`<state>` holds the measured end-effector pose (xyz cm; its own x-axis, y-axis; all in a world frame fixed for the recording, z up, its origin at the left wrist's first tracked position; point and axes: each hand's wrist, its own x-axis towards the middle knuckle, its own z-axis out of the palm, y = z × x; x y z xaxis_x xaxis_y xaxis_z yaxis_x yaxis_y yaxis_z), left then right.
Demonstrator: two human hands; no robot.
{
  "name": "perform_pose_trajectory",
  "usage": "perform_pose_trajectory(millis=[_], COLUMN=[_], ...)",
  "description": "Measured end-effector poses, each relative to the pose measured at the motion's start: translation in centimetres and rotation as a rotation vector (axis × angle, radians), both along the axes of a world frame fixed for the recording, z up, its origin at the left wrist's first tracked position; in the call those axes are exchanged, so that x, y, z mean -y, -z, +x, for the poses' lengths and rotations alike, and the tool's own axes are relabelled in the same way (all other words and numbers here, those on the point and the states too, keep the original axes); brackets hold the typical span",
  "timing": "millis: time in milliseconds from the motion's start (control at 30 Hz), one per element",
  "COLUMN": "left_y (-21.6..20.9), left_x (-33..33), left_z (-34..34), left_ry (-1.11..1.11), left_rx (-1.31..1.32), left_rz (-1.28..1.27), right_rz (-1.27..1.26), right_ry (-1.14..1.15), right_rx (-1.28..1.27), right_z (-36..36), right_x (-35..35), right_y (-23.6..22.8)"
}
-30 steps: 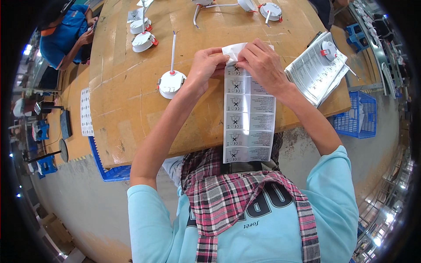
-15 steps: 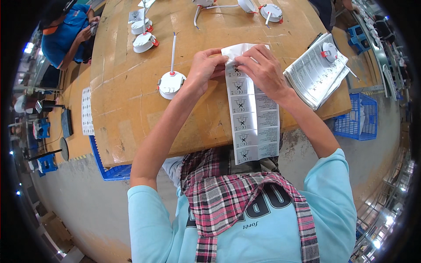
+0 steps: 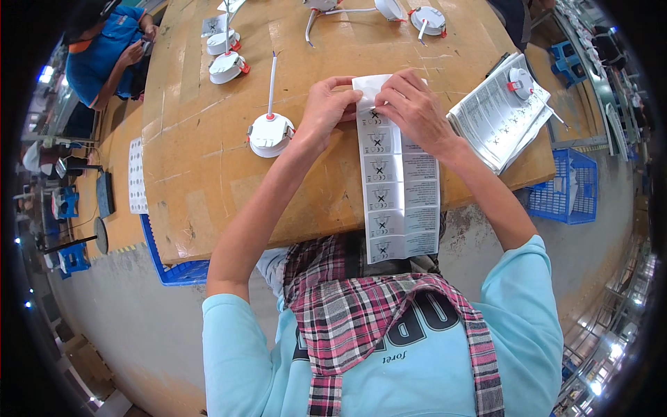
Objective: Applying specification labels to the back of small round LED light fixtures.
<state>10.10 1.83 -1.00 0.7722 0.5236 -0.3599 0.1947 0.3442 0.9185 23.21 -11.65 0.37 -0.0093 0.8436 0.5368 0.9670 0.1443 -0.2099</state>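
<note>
Together, both hands (image 3: pixel 417 115), curled nearly closed, pinch a printed strip (image 3: pixel 384 187) near its top; forearms (image 3: pixel 258 198) angle inward.

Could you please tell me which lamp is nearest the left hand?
The white lamp just left of the left hand; the other lamps lie farther away.

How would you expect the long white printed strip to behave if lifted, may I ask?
The long white printed strip will probably flop, since creases cross it and its lower end extends beyond the brown table. It looks sheet-thin, so is likely light. Its bright sheen hints it might feel slippery.
</note>
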Motion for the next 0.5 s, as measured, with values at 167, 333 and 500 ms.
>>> perform_pose_trajectory(millis=[167,333,500], left_y=[0.4,0.1,0.5], left_x=[0.0,0.1,1.1], left_z=[0.0,0.3,-0.1], left_ry=[-0.059,-0.119,-0.211], left_rx=[0.043,-0.057,-0.125], left_rz=[0.158,0.671,0.815], right_rz=[0.090,0.268,0.652], right_ry=[-0.068,-0.034,-0.244], right_rx=[-0.037,-0.826,-1.506], right_z=[-0.1,0.4,5.0], right_x=[0.4,2.8,6.1], right_y=[-0.2,-1.7,-7.0])
